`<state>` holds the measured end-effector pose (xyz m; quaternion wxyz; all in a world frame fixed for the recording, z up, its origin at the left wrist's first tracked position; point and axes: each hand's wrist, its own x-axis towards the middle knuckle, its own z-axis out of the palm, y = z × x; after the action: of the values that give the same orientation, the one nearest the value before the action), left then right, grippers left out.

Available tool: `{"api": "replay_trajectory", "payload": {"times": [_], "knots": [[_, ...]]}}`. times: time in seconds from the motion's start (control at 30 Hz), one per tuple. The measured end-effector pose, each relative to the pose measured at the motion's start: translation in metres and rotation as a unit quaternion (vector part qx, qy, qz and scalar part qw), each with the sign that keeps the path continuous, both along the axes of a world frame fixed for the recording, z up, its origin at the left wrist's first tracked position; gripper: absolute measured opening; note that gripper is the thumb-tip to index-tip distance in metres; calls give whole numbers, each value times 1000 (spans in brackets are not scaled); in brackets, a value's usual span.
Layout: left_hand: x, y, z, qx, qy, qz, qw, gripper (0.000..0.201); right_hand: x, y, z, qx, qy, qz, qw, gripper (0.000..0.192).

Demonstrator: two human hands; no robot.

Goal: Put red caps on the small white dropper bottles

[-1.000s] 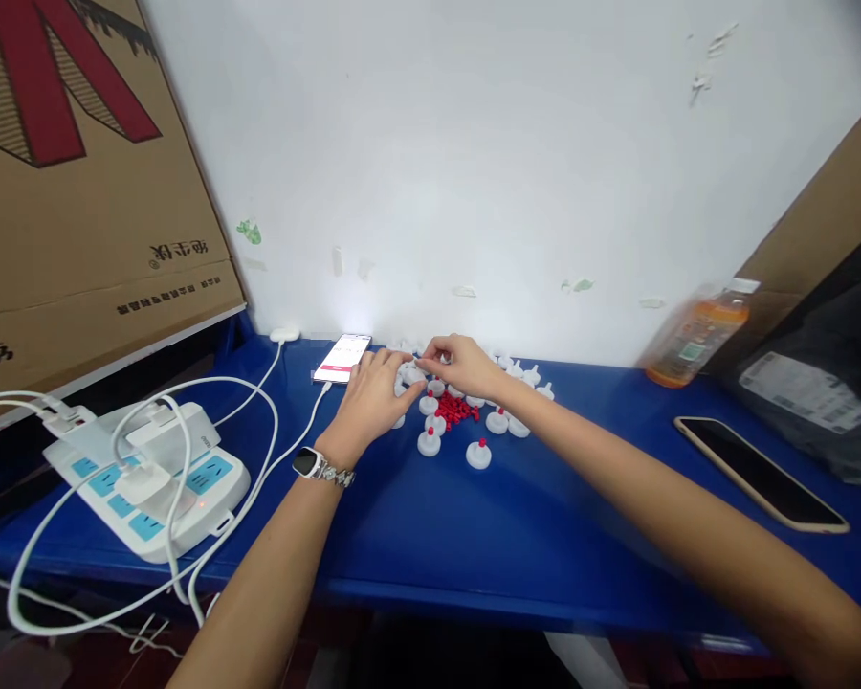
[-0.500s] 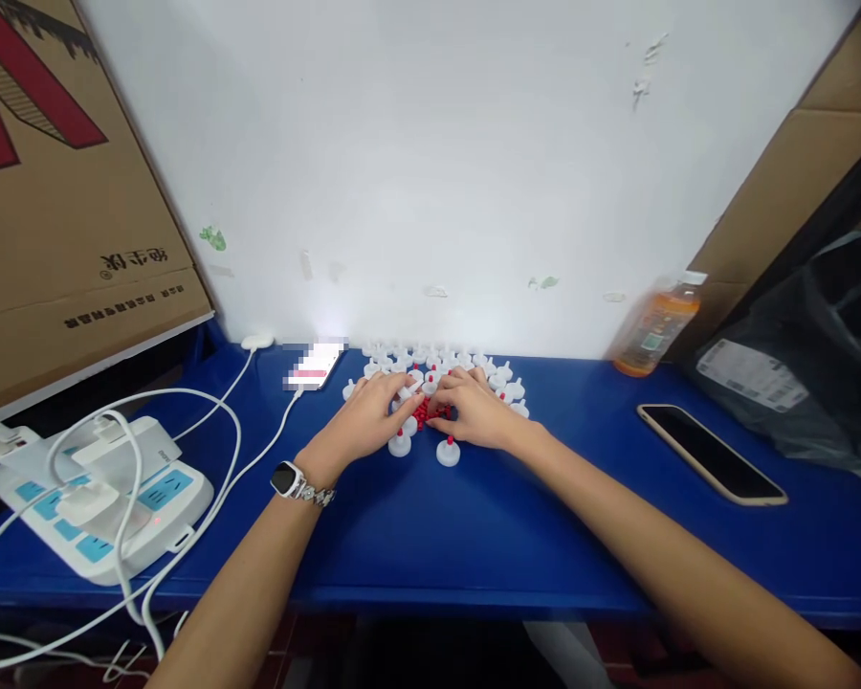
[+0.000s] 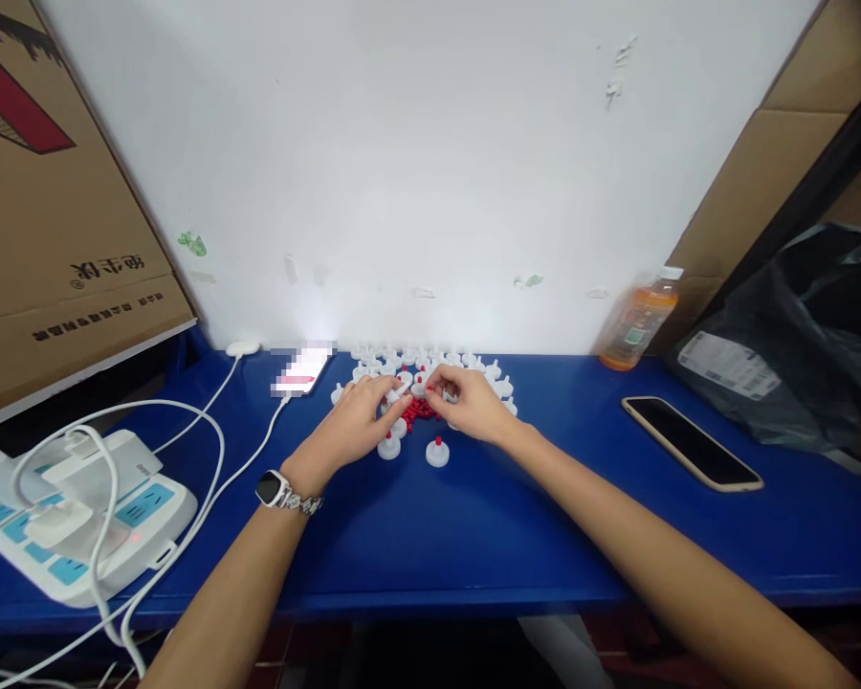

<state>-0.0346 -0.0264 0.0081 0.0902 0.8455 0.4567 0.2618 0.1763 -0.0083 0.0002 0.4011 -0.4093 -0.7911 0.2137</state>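
Observation:
My left hand [image 3: 359,418] is closed on a white nozzle cap [image 3: 397,393], its spout pointing right between thumb and fingers. Close by, my right hand [image 3: 468,402] pinches what looks like a small red tip cap [image 3: 430,389], mostly hidden by the fingertips. Beneath and between the hands lies a heap of small red tip caps [image 3: 422,410]. Two white nozzle caps with red tips, one on the left [image 3: 388,447] and one on the right [image 3: 437,454], stand upright nearest me. Behind the hands, several more white nozzle caps [image 3: 454,362] stand in rows, a few with red tips.
A charging phone [image 3: 305,371] lies left of the caps. Further left, a power strip [image 3: 147,522] sits among looping white cables. To the right are a dark phone [image 3: 691,444], an orange drink bottle [image 3: 640,321] and a black plastic bag [image 3: 782,335]. A white wall backs the blue table [image 3: 474,536].
My right hand has lifted slightly back from the red heap, its fingertips now pinched together. My left hand keeps the white nozzle cap. The whole view has shifted a little.

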Motion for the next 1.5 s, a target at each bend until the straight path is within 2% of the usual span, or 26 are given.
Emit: {"api": "replay_trajectory", "payload": {"times": [0.1, 0.23, 0.3, 0.4, 0.53, 0.67, 0.73, 0.93, 1.07, 1.13, 1.2, 1.3, 1.4, 1.5], "knots": [[3, -1, -1, 7, -2, -14, 1000, 39, -4, 3, 0, -58, 132, -18, 989, 17], [7, -2, -2, 6, 1, -41, 999, 37, -11, 1, -1, -180, 300, 31, 936, 26], [9, -4, -1, 0, -9, -54, 998, 36, -13, -1, -1, -217, 326, 48, 919, 30], [10, -7, 1, 0, -20, -68, 997, 36, -13, -2, -2, -247, 330, 74, 908, 34], [12, -11, 0, 9, -18, -66, 998, 38, -10, -2, 0, -230, 303, 104, 919, 36], [17, -11, -5, 43, -50, -54, 996, 42, -12, -5, 3, -151, 279, 84, 945, 38], [18, -10, -8, 62, -66, -50, 995, 48, -15, -7, 4, -132, 285, 73, 946, 40], [19, -10, -11, 55, -94, -61, 992, 51, -24, -13, -1, -168, 354, 105, 914, 41], [24, -15, -4, 5, -142, -75, 987, 51, -24, -14, 4, -187, 385, 141, 893, 37], [25, -15, 0, -19, -165, -65, 984, 52, -21, -8, 10, -176, 368, 149, 901, 33], [21, -12, 2, -10, -173, -29, 984, 54, -16, 7, 15, -145, 333, 129, 923, 30], [7, -2, 2, 32, -161, 46, 985, 51, -10, 42, 18, -81, 261, 36, 961, 24], [-10, 7, 1, 51, -119, 99, 987, 37, -9, 77, 14, -64, 118, -45, 990, 11], [-22, 12, 2, 82, -68, 132, 986, 27, -15, 99, 8, -37, -47, -89, 994, 5]]}}
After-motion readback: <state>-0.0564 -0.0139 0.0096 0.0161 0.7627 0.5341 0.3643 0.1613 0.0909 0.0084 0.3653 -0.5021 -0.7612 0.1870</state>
